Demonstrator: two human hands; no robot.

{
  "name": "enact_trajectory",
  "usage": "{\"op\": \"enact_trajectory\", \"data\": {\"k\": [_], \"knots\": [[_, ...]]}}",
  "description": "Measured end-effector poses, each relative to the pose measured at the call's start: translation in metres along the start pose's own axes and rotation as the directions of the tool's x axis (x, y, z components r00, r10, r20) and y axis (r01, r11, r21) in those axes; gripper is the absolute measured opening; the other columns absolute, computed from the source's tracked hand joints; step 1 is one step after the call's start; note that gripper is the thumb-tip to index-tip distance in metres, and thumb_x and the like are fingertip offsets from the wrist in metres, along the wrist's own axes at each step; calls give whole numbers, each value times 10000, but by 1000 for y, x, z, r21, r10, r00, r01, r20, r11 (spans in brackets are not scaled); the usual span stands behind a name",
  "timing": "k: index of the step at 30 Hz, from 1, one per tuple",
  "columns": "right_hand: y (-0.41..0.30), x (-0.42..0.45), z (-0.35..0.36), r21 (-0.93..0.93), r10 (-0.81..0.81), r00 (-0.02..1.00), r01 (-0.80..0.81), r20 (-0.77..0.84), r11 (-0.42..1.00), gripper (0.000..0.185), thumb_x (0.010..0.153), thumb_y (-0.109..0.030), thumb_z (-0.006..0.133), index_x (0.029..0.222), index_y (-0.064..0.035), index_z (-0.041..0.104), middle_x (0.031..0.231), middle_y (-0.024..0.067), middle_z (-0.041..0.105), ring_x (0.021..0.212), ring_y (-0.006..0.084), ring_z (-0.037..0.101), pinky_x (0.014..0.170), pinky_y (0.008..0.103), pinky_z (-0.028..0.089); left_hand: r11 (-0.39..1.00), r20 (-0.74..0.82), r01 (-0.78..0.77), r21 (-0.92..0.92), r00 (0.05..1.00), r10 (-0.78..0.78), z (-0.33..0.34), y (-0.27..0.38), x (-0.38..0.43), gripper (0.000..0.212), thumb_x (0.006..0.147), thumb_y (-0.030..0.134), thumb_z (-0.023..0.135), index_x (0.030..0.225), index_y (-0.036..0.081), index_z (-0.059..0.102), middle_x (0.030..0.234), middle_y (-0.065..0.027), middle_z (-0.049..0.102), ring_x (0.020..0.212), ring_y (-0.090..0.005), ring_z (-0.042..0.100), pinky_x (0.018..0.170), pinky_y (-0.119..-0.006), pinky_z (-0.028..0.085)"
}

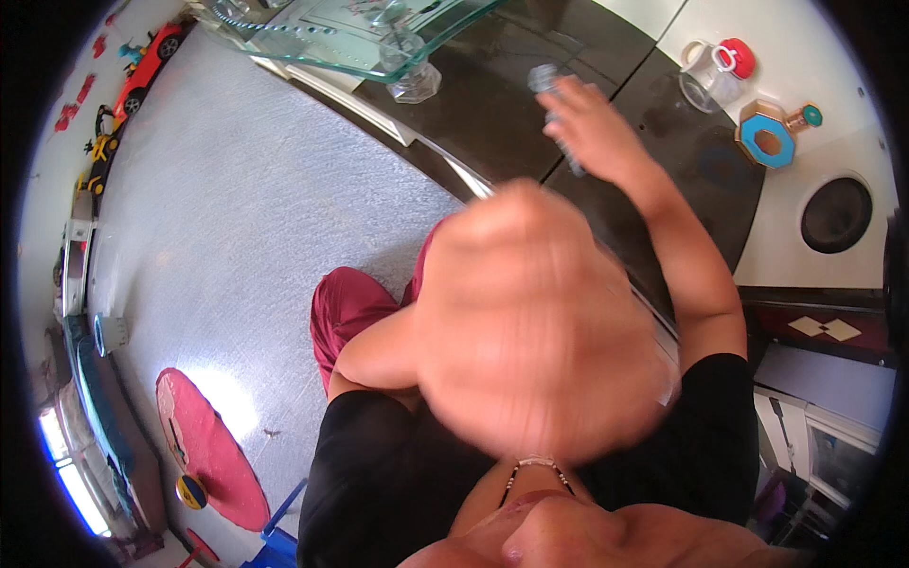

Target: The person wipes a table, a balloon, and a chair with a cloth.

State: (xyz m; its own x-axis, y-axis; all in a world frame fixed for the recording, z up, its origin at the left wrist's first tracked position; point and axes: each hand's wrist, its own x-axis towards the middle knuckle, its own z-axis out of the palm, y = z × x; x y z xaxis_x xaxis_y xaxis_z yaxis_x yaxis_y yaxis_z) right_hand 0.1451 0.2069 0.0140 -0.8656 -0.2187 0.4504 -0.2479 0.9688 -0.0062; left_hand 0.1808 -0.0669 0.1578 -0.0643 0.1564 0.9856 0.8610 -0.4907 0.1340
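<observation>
My right hand (pixel 593 131) is over the dark glossy top of a cabinet (pixel 639 92). Its fingers are around a clear, glass-like column (pixel 543 77), blurred and partly covered by the hand. My left hand (pixel 529 312) is raised close to the camera, large and blurred, its back towards me. Whatever its fingers may hold is hidden. Left of my right hand, a glass shelf (pixel 454 32) stands over the cabinet top. A clear faceted pillar (pixel 415 84) is under its corner.
At the back right are a clear jug (pixel 703 82) with a red lid (pixel 738 58), a blue-and-gold octagonal object (pixel 767 138) and a round speaker (pixel 836 215). Floor (pixel 234 184) stretches left, with a red round tabletop (pixel 213 454), a blue chair (pixel 280 539) and a red toy car (pixel 145 71).
</observation>
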Motion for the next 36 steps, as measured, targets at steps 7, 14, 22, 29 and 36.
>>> {"op": "enact_trajectory", "data": {"k": [7,14,22,29,36], "knots": [[-22,19,-3,151,-31,973,-4,230,989,462,1010,-279,622,1428,-88,576,1558,174,483,1477,356,416,1221,536,311,566,-62,655,501,680,-731,10,-136,-94,162,1022,149,601,987,13,684,927,-165,680,829,-376,657,744,-424,522],[136,43,21,-161,337,914,-306,227,938,492,1091,-352,473,1514,-101,476,1609,192,413,1521,391,337,1240,546,263,523,78,397,754,737,-671,12,-180,-132,141,933,151,670,845,58,613,810,-121,666,810,-343,656,766,-470,516],[165,110,62,-304,602,797,-563,49,769,593,1056,-492,441,1487,-91,508,1577,181,459,1448,377,418,1163,565,333,496,-7,480,723,724,-690,2,-179,-138,127,934,150,669,868,56,613,784,-136,666,799,-347,658,747,-478,516],[8,92,45,76,-70,979,57,190,996,523,1017,-217,557,1485,3,478,1559,242,459,1472,403,403,1214,534,309,447,-109,561,697,698,-707,3,-183,-139,116,971,166,629,915,66,615,815,-170,674,806,-397,662,709,-523,516],[-81,-51,-52,94,62,974,-84,216,992,493,993,-148,612,1453,-4,508,1548,239,454,1465,383,418,1237,504,318,452,-100,524,722,726,-681,0,-177,-139,168,968,195,649,860,72,612,750,-154,651,739,-378,650,658,-512,503]]}}
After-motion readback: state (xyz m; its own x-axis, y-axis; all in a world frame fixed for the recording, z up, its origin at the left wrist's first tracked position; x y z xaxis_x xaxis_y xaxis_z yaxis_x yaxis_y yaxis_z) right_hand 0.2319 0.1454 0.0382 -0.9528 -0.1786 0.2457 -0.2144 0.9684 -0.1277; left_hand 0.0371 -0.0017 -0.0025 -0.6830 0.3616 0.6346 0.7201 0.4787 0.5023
